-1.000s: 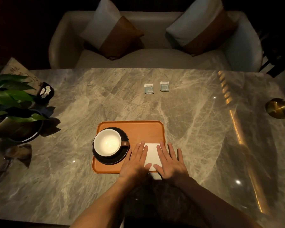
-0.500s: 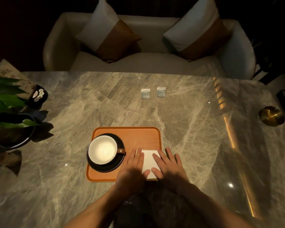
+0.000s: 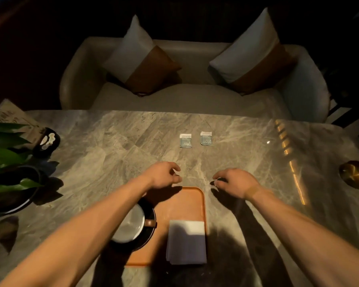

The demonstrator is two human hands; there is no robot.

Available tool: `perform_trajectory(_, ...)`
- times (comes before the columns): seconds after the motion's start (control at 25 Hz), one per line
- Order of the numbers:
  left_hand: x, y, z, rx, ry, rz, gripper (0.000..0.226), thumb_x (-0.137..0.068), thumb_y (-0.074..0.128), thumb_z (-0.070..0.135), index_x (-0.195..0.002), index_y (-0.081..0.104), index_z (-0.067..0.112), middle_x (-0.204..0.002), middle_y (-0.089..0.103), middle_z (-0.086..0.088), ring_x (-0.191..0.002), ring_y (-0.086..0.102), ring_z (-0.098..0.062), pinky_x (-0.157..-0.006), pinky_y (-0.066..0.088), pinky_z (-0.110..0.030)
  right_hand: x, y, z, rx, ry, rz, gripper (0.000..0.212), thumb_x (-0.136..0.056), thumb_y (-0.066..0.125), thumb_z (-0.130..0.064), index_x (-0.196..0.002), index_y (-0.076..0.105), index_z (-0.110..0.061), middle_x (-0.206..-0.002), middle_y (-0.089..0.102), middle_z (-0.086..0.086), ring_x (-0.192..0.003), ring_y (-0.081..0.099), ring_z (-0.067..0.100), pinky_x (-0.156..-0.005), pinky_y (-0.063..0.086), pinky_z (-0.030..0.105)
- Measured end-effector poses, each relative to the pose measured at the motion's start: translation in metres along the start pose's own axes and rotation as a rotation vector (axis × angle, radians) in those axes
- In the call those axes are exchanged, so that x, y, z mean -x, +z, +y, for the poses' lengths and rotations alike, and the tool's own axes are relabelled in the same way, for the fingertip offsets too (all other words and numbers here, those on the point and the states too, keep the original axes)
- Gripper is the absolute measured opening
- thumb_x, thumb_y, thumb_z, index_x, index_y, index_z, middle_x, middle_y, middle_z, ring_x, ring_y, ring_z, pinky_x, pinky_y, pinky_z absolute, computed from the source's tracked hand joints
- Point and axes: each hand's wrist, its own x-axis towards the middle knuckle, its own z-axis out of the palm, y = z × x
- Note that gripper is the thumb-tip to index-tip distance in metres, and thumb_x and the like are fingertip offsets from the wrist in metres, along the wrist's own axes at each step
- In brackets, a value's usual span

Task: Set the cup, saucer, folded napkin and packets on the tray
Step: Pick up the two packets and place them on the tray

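Orange tray [image 3: 192,200] holds cup [image 3: 131,225], saucer [image 3: 148,237], folded napkin [image 3: 187,242]. Two packets [image 3: 185,140] remain on marble table [image 3: 112,154]. Left hand [image 3: 164,176], right hand [image 3: 235,183]: loosely curled, holding nothing.

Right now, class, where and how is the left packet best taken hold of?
The left packet lies flat on the table, apart from the right packet. Probably pinch its two long side edges from above, with the left hand coming from the near side.

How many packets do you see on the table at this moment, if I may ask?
2: left packet and right packet lie side by side on the table, beyond both hands; none visibly hidden.
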Motion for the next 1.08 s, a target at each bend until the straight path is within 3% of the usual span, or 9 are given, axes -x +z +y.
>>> perform_trajectory(0.2, -0.069, -0.056, -0.014, -0.245, -0.082, -0.068, 0.055, -0.088, 0.07, 0.037, -0.137, 0.054, 0.017, -0.129, 0.066, -0.004, -0.117, 0.059, -0.025, -0.099, 0.046, -0.033, -0.068, -0.044, 0.023, 0.035, 0.039, 0.011, 0.036, -0.093, 0.055, -0.044, -0.127, 0.06, -0.034, -0.126, 0.067, -0.001, -0.115, 0.06, 0.021, -0.094, 0.049, 0.034)
perform_trajectory(0.36, -0.118, -0.078, -0.015, -0.329, -0.079, -0.024, 0.056, -0.084, 0.073, 0.04, -0.134, 0.056, 0.021, -0.126, 0.067, -0.002, -0.113, 0.061, -0.025, -0.098, 0.049, -0.038, -0.118, -0.057, 0.039, -0.055, 0.09, 0.036, 0.042, -0.091, 0.062, -0.043, -0.13, 0.059, -0.032, -0.127, 0.066, -0.001, -0.111, 0.061, 0.022, -0.094, 0.049, 0.035)
perform_trajectory(0.56, -0.168, -0.078, -0.016, -0.407, -0.059, 0.054, 0.056, -0.081, 0.073, 0.05, -0.128, 0.058, 0.025, -0.123, 0.066, 0.0, -0.107, 0.061, -0.023, -0.09, 0.053, -0.039, -0.168, -0.06, 0.049, -0.048, 0.071, 0.112, 0.047, -0.088, 0.065, -0.045, -0.133, 0.058, -0.032, -0.123, 0.066, 0.002, -0.11, 0.06, 0.024, -0.09, 0.051, 0.038)
perform_trajectory(0.8, -0.2, -0.066, -0.007, -0.442, 0.006, 0.106, 0.072, -0.072, 0.076, 0.059, -0.133, 0.055, 0.027, -0.123, 0.057, -0.004, -0.115, 0.055, -0.026, -0.088, 0.042, -0.036, -0.197, -0.048, 0.045, 0.022, 0.079, 0.087, 0.063, -0.085, 0.062, -0.057, -0.138, 0.047, -0.026, -0.131, 0.052, 0.007, -0.123, 0.046, 0.03, -0.096, 0.046, 0.046)
perform_trajectory(0.92, -0.208, -0.06, -0.005, -0.474, -0.011, 0.104, 0.069, -0.074, 0.076, 0.057, -0.132, 0.055, 0.027, -0.124, 0.056, -0.003, -0.116, 0.053, -0.026, -0.094, 0.042, -0.041, -0.2, -0.044, 0.043, 0.011, 0.081, 0.077, 0.06, -0.086, 0.062, -0.056, -0.138, 0.047, -0.03, -0.131, 0.049, 0.005, -0.123, 0.045, 0.029, -0.097, 0.045, 0.045)
perform_trajectory(1.08, -0.213, -0.054, -0.007, -0.47, -0.019, 0.134, 0.058, -0.077, 0.077, 0.049, -0.126, 0.056, 0.026, -0.122, 0.058, -0.002, -0.111, 0.055, -0.025, -0.087, 0.041, -0.039, -0.201, -0.039, 0.041, -0.021, 0.084, 0.106, 0.059, -0.086, 0.064, -0.051, -0.138, 0.045, -0.031, -0.13, 0.05, 0.002, -0.123, 0.042, 0.026, -0.097, 0.043, 0.043)
